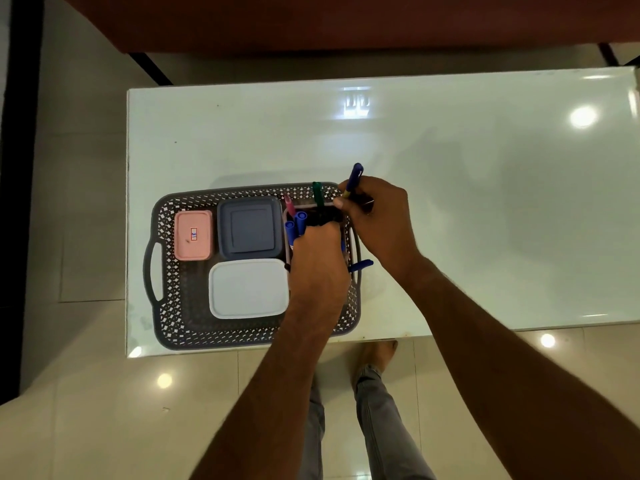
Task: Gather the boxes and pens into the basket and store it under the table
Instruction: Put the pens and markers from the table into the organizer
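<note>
Three boxes (247, 289) sit in the basket (166, 216) as pens go in.
Right hand (377, 220) pinches a blue pen (355, 176); left hand (317, 252) grips pens (299, 221): lower them flat, inside the right rim.

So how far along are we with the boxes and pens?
Done: pink box, dark blue box and white box lie in the grey lattice plastic basket. In hand: right hand grips a blue pen; left hand is among the pens at the basket's right end. Left: basket sits on the white table, not stored underneath.
</note>
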A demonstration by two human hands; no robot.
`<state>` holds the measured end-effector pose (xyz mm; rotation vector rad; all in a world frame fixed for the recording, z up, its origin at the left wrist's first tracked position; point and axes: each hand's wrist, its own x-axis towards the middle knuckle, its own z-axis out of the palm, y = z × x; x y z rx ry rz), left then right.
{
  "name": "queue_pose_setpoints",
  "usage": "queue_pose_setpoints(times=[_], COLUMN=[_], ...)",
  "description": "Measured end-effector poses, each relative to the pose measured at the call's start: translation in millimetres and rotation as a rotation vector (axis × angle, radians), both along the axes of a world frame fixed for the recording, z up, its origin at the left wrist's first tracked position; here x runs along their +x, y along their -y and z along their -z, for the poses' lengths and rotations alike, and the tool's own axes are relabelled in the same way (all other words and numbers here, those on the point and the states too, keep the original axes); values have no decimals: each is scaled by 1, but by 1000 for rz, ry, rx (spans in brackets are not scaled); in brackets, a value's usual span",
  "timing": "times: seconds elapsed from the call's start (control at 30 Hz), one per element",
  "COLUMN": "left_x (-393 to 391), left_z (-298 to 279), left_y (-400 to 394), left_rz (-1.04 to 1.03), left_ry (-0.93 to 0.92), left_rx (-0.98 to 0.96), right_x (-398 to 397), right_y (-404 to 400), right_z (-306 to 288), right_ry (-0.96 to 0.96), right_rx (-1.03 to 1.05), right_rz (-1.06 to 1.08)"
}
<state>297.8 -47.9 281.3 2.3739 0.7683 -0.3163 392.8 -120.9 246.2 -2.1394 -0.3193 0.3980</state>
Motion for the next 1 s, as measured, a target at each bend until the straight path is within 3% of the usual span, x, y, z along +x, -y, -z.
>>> queue_pose_setpoints(times=[0.2, 0.4, 0.73, 1.0], left_x=[8, 2, -6, -17], left_z=[4, 2, 4, -2], left_y=[-5, -6, -7, -12], left_rz=[-60, 28, -39, -105], left_ry=[-97, -107, 6, 190], left_rx=[-145, -34, -59, -177], right_x=[2, 1, -3, -13], right_y=[-2, -3, -1, 15], right_z=[13, 19, 15, 12], right_ry=[18, 70, 42, -81], right_rx=[-152, -231, -105, 117], right_rz=[-72, -118, -56, 180])
